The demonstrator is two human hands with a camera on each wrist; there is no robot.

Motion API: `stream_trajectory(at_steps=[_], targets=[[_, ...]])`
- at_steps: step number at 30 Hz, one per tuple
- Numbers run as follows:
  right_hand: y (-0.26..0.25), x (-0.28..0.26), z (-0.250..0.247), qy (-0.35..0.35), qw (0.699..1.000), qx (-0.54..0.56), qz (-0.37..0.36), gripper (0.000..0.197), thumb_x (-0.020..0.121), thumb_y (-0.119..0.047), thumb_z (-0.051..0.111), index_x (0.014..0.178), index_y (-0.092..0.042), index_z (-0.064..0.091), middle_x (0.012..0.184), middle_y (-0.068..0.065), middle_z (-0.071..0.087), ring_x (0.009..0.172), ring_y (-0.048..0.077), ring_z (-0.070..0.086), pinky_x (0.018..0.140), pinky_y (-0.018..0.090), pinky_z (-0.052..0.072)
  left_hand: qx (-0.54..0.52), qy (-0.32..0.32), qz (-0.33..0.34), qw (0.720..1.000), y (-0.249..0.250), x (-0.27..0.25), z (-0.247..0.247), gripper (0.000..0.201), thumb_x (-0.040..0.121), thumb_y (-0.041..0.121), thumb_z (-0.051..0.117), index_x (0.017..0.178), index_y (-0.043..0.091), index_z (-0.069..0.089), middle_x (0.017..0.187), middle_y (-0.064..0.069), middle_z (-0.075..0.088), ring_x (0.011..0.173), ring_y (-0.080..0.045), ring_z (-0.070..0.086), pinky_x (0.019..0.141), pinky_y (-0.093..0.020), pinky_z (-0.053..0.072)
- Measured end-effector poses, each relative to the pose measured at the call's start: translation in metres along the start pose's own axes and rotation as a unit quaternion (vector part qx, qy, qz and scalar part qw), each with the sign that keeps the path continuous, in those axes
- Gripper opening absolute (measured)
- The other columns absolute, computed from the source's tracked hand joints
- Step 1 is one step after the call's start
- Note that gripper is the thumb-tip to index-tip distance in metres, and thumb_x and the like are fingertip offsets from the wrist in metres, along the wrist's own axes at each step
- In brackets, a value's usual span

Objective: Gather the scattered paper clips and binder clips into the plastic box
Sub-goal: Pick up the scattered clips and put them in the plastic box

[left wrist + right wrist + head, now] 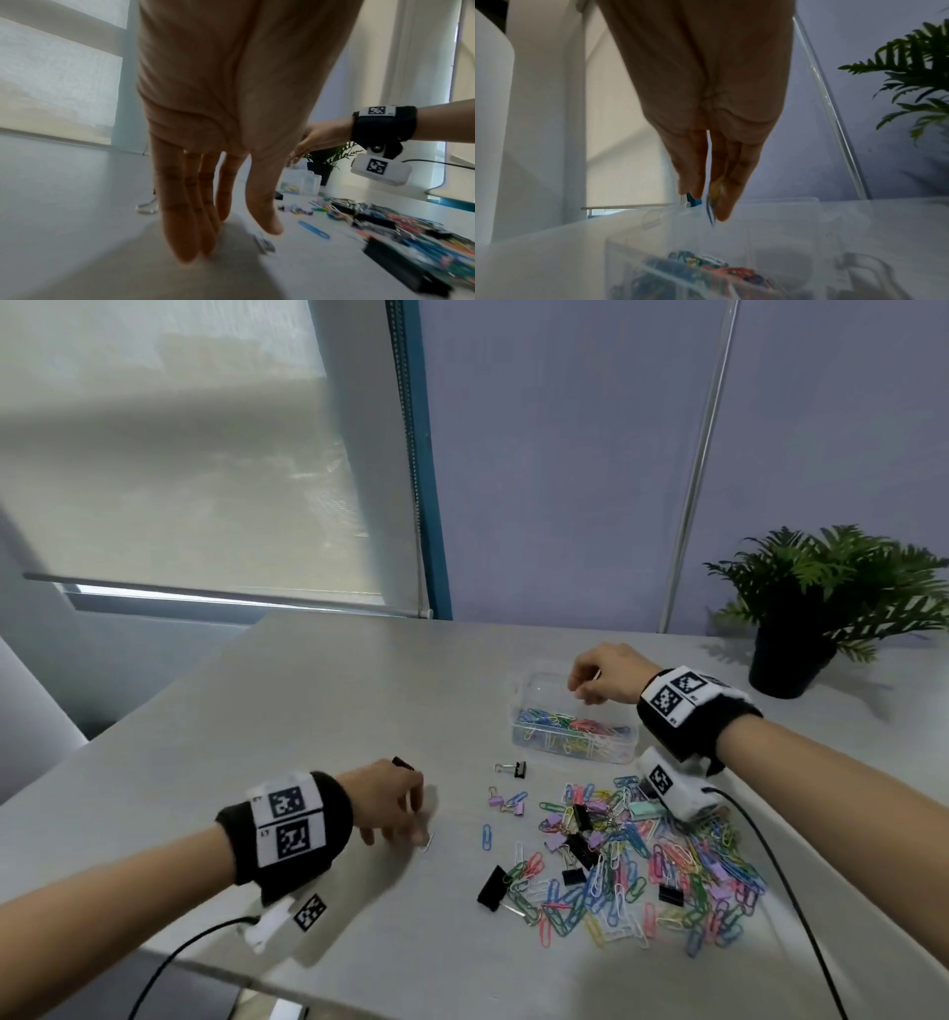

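Note:
A clear plastic box point(519, 711) with coloured paper clips inside stands mid-table. My right hand point(585, 686) hovers over its far end. In the right wrist view this hand point(706, 201) pinches a few blurred paper clips point(711, 209) just above the box point(757, 239). A big pile of paper clips and binder clips point(642, 860) lies in front of the box. My left hand point(405, 829) reaches down with straight fingers beside a white paper clip point(425, 842) and holds nothing. In the left wrist view the hand point(231, 241) has that clip point(263, 243) near its thumb.
A black binder clip point(403, 763) lies just beyond my left hand. A single blue paper clip point(486, 837) and small purple binder clips point(506, 802) sit between hand and pile. A potted plant point(791, 629) stands at the back right. Cables trail from both wrists.

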State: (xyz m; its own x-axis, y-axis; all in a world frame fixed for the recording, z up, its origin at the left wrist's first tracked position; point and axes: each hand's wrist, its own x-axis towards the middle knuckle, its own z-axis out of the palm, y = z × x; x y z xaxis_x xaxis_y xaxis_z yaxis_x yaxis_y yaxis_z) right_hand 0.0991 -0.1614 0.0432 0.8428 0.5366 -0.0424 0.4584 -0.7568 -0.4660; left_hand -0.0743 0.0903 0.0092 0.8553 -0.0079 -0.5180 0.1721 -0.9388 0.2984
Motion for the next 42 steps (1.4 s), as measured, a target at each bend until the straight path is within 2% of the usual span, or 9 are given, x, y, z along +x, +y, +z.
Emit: stream_trajectory(at_steps=[4, 8, 11, 14, 17, 21, 26, 34, 42], targets=[[-0.004, -0.012, 0.013, 0.001, 0.995, -0.095, -0.041, 0.019, 0.085, -0.011, 0.062, 0.103, -0.007, 0.065, 0.11, 0.011, 0.065, 0.102, 0.024, 0.059, 0.086, 0.028, 0.043, 0.02, 0.072, 0.034, 0.997, 0.005, 0.001, 0.019, 0.031, 0.08, 0.022, 0.069, 0.103, 0.006, 0.054, 0.087, 0.0, 0.057, 0.071, -0.013, 0.057, 0.056, -0.021, 0.048], [-0.025, -0.035, 0.033, -0.079, 0.985, -0.11, -0.111, 0.005, 0.083, -0.015, 0.064, 0.088, -0.014, 0.063, 0.09, 0.002, 0.065, 0.084, 0.016, 0.058, 0.076, 0.026, 0.044, 0.055, 0.116, 0.063, 0.99, 0.012, 0.009, 0.029, 0.019, 0.082, 0.004, 0.058, 0.1, 0.003, 0.062, 0.104, -0.014, 0.067, 0.092, -0.022, 0.059, 0.082, -0.032, 0.052], [-0.034, -0.045, 0.051, -0.168, 0.973, -0.125, -0.1, 0.008, 0.081, -0.019, 0.068, 0.084, -0.016, 0.062, 0.083, -0.002, 0.064, 0.083, 0.016, 0.06, 0.076, 0.028, 0.049, 0.05, 0.103, 0.074, 0.991, 0.01, 0.01, 0.027, 0.017, 0.079, 0.001, 0.061, 0.094, 0.006, 0.066, 0.101, -0.012, 0.07, 0.082, -0.015, 0.058, 0.081, -0.029, 0.052], [-0.036, -0.045, 0.065, -0.179, 0.967, -0.151, -0.101, 0.014, 0.078, -0.024, 0.072, 0.083, -0.017, 0.06, 0.074, -0.007, 0.055, 0.076, 0.013, 0.051, 0.063, 0.025, 0.041, 0.069, 0.108, 0.126, 0.984, 0.016, 0.006, 0.025, 0.015, 0.079, 0.005, 0.061, 0.091, 0.013, 0.065, 0.095, -0.005, 0.072, 0.089, -0.018, 0.065, 0.079, -0.024, 0.049], [-0.036, -0.044, 0.073, -0.186, 0.963, -0.16, -0.111, 0.012, 0.08, -0.013, 0.068, 0.078, -0.017, 0.057, 0.074, -0.003, 0.063, 0.072, 0.013, 0.052, 0.066, 0.029, 0.044, 0.076, 0.102, 0.193, 0.973, 0.031, 0.004, 0.025, 0.02, 0.082, 0.006, 0.061, 0.1, 0.014, 0.062, 0.095, -0.003, 0.07, 0.088, -0.014, 0.063, 0.068, -0.01, 0.04], [-0.037, -0.046, 0.071, -0.184, 0.964, -0.148, -0.121, 0.012, 0.082, -0.004, 0.057, 0.076, -0.014, 0.058, 0.086, 0.005, 0.074, 0.068, 0.009, 0.058, 0.075, 0.034, 0.052, 0.111, 0.09, 0.229, 0.963, 0.043, 0.012, 0.023, 0.033, 0.081, -0.001, 0.054, 0.109, 0.016, 0.06, 0.099, -0.006, 0.065, 0.089, -0.018, 0.062, 0.081, -0.025, 0.048], [-0.046, -0.04, 0.07, -0.132, 0.972, -0.09, -0.172, 0.014, 0.085, -0.002, 0.053, 0.085, -0.015, 0.057, 0.086, 0.006, 0.072, 0.073, 0.012, 0.057, 0.065, 0.019, 0.042, 0.127, 0.086, 0.24, 0.959, 0.052, 0.016, 0.024, 0.025, 0.079, -0.006, 0.052, 0.096, 0.008, 0.064, 0.094, -0.006, 0.057, 0.087, -0.02, 0.061, 0.065, -0.008, 0.032], [-0.044, -0.031, 0.083, -0.172, 0.973, -0.083, -0.127, 0.009, 0.083, -0.002, 0.059, 0.08, -0.009, 0.062, 0.071, 0.0, 0.064, 0.06, 0.005, 0.054, 0.062, 0.023, 0.043, 0.226, 0.082, 0.226, 0.944, 0.057, 0.012, 0.026, 0.023, 0.087, 0.014, 0.055, 0.11, 0.013, 0.056, 0.113, -0.008, 0.054, 0.102, -0.026, 0.055, 0.072, -0.028, 0.035], [-0.041, -0.046, 0.066, -0.157, 0.972, -0.119, -0.127, 0.018, 0.078, -0.003, 0.063, 0.073, -0.018, 0.054, 0.065, -0.011, 0.049, 0.06, 0.002, 0.045, 0.053, 0.014, 0.035, 0.14, 0.076, 0.269, 0.95, 0.07, 0.008, 0.027, 0.012, 0.084, 0.012, 0.06, 0.092, 0.003, 0.057, 0.095, -0.015, 0.065, 0.086, -0.027, 0.058, 0.08, -0.032, 0.046]])
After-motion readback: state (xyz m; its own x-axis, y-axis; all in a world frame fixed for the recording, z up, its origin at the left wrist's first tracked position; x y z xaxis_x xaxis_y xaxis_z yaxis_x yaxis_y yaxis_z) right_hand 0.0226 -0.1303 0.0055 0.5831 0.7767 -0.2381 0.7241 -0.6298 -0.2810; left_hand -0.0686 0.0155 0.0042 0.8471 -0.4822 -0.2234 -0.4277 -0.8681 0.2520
